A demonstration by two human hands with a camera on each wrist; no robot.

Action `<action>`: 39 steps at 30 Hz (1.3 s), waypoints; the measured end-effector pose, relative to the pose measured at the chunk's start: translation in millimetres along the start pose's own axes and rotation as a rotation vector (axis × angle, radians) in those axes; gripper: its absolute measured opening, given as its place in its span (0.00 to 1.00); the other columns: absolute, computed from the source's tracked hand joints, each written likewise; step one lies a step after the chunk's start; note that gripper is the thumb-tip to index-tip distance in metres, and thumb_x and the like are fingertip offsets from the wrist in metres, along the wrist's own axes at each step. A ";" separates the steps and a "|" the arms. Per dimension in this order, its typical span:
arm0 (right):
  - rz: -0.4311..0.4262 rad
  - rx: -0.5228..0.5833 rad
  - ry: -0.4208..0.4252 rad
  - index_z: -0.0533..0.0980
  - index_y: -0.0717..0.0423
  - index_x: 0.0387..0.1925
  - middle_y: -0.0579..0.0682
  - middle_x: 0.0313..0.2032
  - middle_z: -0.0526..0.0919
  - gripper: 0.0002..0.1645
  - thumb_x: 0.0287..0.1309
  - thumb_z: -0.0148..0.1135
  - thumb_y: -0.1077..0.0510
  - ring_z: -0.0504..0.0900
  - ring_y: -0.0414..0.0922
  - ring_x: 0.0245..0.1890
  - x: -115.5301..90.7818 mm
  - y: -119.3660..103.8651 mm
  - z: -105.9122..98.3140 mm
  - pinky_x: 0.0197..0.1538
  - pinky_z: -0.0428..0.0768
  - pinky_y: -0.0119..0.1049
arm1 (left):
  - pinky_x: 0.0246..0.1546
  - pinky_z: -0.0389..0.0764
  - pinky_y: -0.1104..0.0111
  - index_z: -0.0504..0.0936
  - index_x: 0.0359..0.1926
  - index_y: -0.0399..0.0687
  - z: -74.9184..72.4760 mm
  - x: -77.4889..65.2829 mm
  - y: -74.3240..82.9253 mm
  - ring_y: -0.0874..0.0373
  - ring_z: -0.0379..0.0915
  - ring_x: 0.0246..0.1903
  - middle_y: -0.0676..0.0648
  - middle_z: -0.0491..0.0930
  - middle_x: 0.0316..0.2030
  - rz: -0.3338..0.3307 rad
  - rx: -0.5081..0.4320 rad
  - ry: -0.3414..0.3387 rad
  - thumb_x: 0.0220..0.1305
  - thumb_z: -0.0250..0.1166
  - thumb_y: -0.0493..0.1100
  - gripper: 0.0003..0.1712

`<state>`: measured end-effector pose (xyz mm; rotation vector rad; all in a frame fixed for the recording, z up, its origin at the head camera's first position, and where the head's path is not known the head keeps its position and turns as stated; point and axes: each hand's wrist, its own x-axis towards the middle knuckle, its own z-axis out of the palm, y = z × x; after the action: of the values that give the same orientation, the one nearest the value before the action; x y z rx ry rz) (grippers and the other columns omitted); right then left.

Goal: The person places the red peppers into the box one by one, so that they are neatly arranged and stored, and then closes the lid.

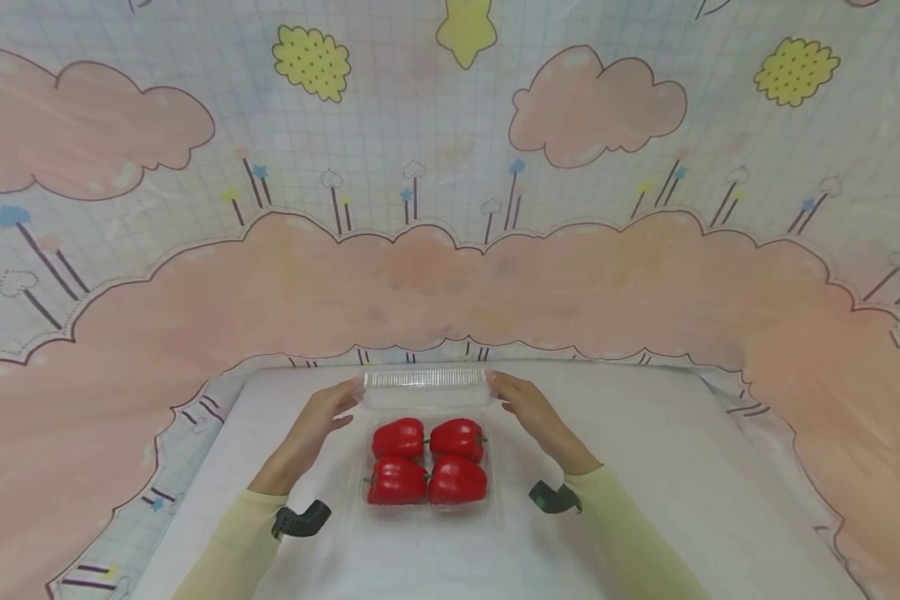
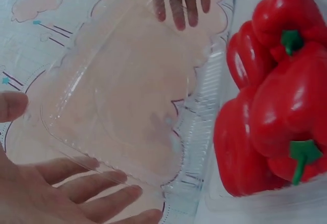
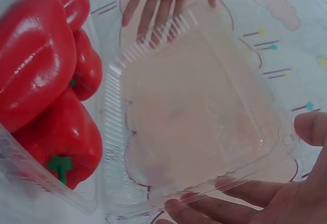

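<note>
Several red bell peppers (image 1: 457, 481) with green stems sit in a clear plastic clamshell box (image 1: 491, 467). Its transparent lid (image 1: 420, 379) is hinged at the far side and stands raised, tilted up. At the lid's left edge is my left hand (image 1: 321, 423), its straight fingers against the plastic and the thumb spread apart in the left wrist view. On the opposite edge, my right hand (image 1: 534, 414) has straight fingers touching the lid, thumb likewise spread in the right wrist view. Neither hand touches the peppers (image 2: 288, 106).
The box rests on a white table (image 1: 615, 533). Behind it hangs a cloth (image 1: 450, 283) printed with clouds and stars. Dark wrist devices (image 1: 302, 519) are strapped over both pale yellow sleeves (image 1: 615, 517).
</note>
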<state>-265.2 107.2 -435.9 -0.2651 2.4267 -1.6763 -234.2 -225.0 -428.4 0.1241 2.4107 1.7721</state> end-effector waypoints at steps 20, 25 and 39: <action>-0.016 0.020 -0.039 0.60 0.47 0.74 0.54 0.74 0.61 0.38 0.68 0.48 0.38 0.56 0.58 0.76 0.7 24.3 -0.3 0.74 0.55 0.67 | 0.77 0.46 0.46 0.49 0.77 0.43 5.5 3.5 -28.9 0.42 0.37 0.78 0.41 0.47 0.78 0.086 0.051 -0.064 0.75 0.40 0.64 0.42; -0.048 0.024 -0.053 0.60 0.48 0.74 0.56 0.73 0.63 0.36 0.69 0.51 0.42 0.58 0.59 0.74 0.9 30.3 -0.4 0.73 0.59 0.65 | 0.76 0.47 0.45 0.49 0.77 0.44 8.5 -0.2 -32.5 0.41 0.38 0.78 0.41 0.46 0.78 0.096 0.058 -0.066 0.75 0.41 0.62 0.40; -0.035 -0.004 -0.061 0.59 0.49 0.74 0.55 0.74 0.61 0.35 0.68 0.56 0.53 0.58 0.58 0.75 -7.7 31.8 4.7 0.71 0.66 0.60 | 0.72 0.45 0.36 0.51 0.77 0.43 15.3 -9.0 -34.4 0.37 0.40 0.77 0.37 0.51 0.76 0.068 0.094 -0.029 0.74 0.49 0.54 0.37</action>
<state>-258.0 116.0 -467.0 -0.3556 2.3949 -1.6527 -222.1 -222.2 -465.1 0.2435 2.4976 1.6717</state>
